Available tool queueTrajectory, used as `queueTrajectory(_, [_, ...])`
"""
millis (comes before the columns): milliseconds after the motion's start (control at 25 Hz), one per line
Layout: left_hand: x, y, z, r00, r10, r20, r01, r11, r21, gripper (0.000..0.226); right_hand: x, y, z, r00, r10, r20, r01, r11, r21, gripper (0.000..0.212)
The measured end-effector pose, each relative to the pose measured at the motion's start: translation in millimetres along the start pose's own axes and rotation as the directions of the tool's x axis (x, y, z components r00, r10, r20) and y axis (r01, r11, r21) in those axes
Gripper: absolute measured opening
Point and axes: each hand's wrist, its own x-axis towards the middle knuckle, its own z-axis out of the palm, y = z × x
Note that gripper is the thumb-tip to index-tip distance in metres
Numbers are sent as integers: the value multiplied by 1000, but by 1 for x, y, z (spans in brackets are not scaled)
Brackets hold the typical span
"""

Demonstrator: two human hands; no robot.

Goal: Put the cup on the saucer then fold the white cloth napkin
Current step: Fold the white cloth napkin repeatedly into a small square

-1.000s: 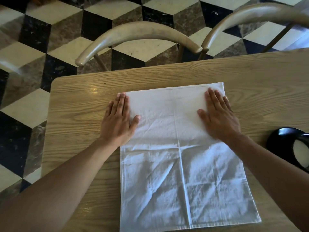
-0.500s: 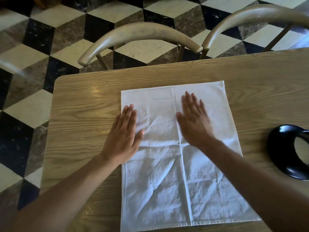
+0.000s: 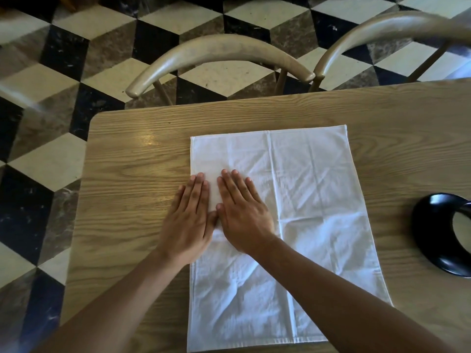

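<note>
Two hands: both are lying flat on the napkin's left half, side by side, thumbs nearly touching.
Left hand (image 3: 188,222): it is resting palm down across the napkin's left hem, at about 9 o'clock from the cloth's centre; fingers (image 3: 197,189) are straight and together, pressing, gripping nothing.
Right hand (image 3: 242,215): it is lying palm down just at 3 o'clock of the left hand; fingers are extended and slightly spread, holding nothing.
Change: a second ago the right hand was pressing the far right corner; it has been sweeping leftward across the cloth and is now arriving beside the left, which has slid a little nearer along the hem.
White cloth napkin (image 3: 313,200): it is lying spread open in a single layer at the middle of the table (image 3: 132,174), long side running from 12 to 6 o'clock, old creases and wrinkles showing; no fold is made yet.
Saucer (image 3: 430,240): black, sitting at 3 o'clock of the napkin, well apart from it, partly cut off by the frame edge.
Cup: a dark shape is showing on the saucer, though I cannot tell its form at the edge.
Chairs (image 3: 219,56): two curved backs are standing at 12 o'clock, beyond the table.
Reading: the smoothing pass is likely finishing; the cup step looks done, and the first fold is probably coming next, perhaps from the left hem.
</note>
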Motion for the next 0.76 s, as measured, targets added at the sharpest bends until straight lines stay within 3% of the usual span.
queueTrajectory(280, [0,-1,-3,998,-6,57,6,1000,-11,75,-12,43,-12,998,66,18,-65,996,-64,75])
queueTrajectory(600, [-1,-4,0,998,-12,64,12,1000,-14,79,-58,165,-43,951,308,-21,-308,945,-110,79])
queueTrajectory(760, [-1,-5,2,998,-12,55,14,1000,-22,81,-68,186,-50,941,339,15,-336,936,-106,79])
